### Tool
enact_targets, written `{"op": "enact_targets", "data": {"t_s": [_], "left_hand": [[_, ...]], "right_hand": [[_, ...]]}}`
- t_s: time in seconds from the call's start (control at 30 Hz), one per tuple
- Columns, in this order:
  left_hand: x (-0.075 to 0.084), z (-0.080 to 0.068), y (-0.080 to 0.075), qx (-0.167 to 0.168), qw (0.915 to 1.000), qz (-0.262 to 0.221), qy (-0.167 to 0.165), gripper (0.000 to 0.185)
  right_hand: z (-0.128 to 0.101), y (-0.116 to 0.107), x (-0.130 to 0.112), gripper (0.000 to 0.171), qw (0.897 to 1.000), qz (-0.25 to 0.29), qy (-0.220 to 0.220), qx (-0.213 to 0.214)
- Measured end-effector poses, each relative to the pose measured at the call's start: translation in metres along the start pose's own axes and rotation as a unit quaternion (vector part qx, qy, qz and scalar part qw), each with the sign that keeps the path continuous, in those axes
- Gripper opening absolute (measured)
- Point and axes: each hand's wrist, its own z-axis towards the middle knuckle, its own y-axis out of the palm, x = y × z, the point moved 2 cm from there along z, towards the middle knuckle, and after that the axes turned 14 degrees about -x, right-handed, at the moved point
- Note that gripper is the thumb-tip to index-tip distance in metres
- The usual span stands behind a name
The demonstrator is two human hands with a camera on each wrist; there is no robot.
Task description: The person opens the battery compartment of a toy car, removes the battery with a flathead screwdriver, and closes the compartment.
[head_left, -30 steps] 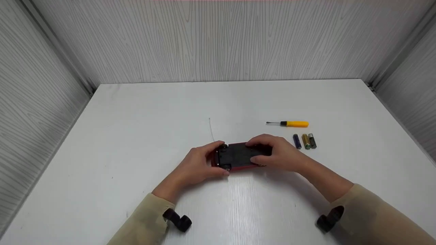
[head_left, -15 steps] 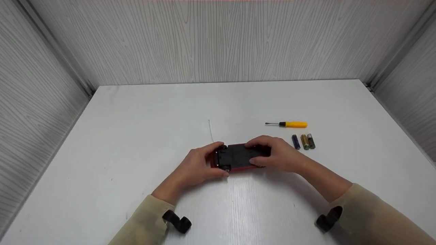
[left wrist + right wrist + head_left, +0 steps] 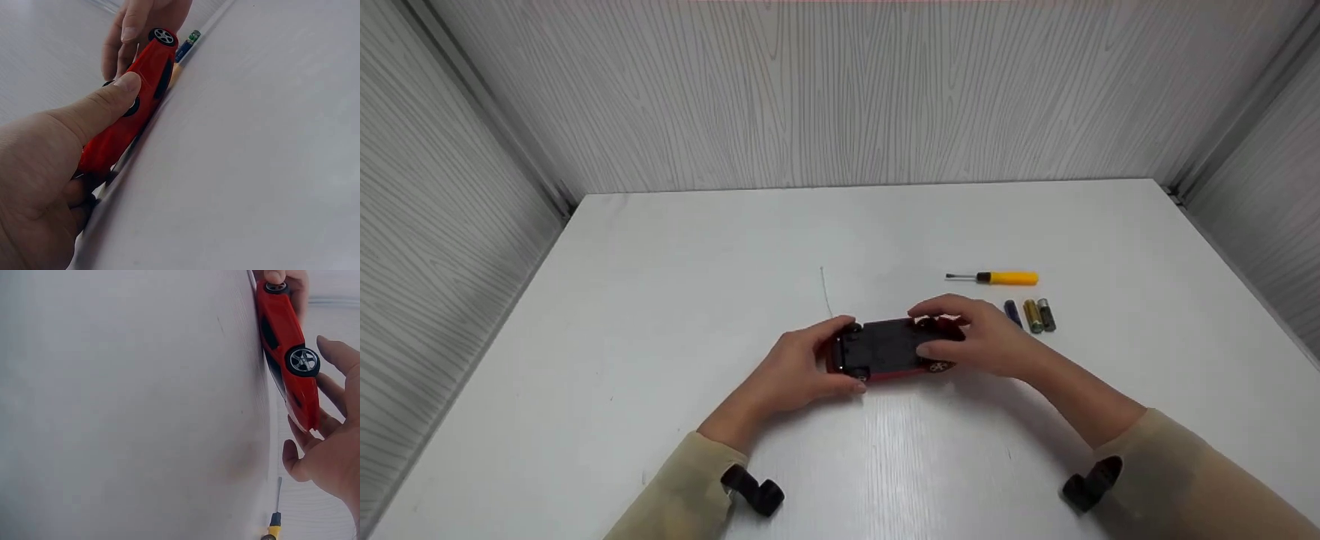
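Observation:
A red toy car [image 3: 892, 349] lies upside down on the table, its black underside facing up. My left hand [image 3: 795, 371] grips its left end; in the left wrist view the thumb presses the red side [image 3: 149, 67] by a wheel. My right hand [image 3: 986, 341] is spread around the right end, fingers at the far side and thumb over the underside. In the right wrist view that thumb stands apart from the car [image 3: 284, 323], and the other fingers are behind its end, partly hidden. A thin pale wire [image 3: 825, 289] reaches away from the car's left part.
Beyond my right hand lie a blue battery [image 3: 1012, 312], a gold battery [image 3: 1033, 316] and a dark battery [image 3: 1046, 314], side by side. A yellow-handled screwdriver [image 3: 1011, 278] lies farther back, tip to the left. Panel walls [image 3: 847, 97] enclose the white table [image 3: 697, 255].
My right hand has loosened and shifted slightly right, uncovering the wheels at the car's right end. The left hand keeps its grip on the toy car, which stays in nearly the same place.

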Motion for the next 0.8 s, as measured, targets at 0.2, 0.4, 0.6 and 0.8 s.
{"op": "enact_targets", "data": {"t_s": [0.2, 0.4, 0.6, 0.8], "left_hand": [[0.002, -0.001, 0.001, 0.002, 1.0000, -0.001, -0.001, 0.094], [0.002, -0.001, 0.000, 0.004, 1.0000, 0.000, -0.007, 0.096], [0.002, 0.000, 0.001, 0.004, 1.0000, -0.001, -0.009, 0.097], [0.003, 0.000, -0.001, -0.004, 1.0000, -0.005, -0.003, 0.100]], "right_hand": [[-0.011, -0.012, 0.006, 0.052, 1.000, 0.007, 0.002, 0.007], [-0.020, -0.020, 0.012, 0.051, 1.000, 0.020, 0.016, 0.011], [-0.029, -0.024, 0.018, 0.052, 0.999, 0.031, 0.025, 0.008], [-0.034, -0.021, 0.023, 0.050, 0.999, 0.044, 0.025, 0.000]]}}
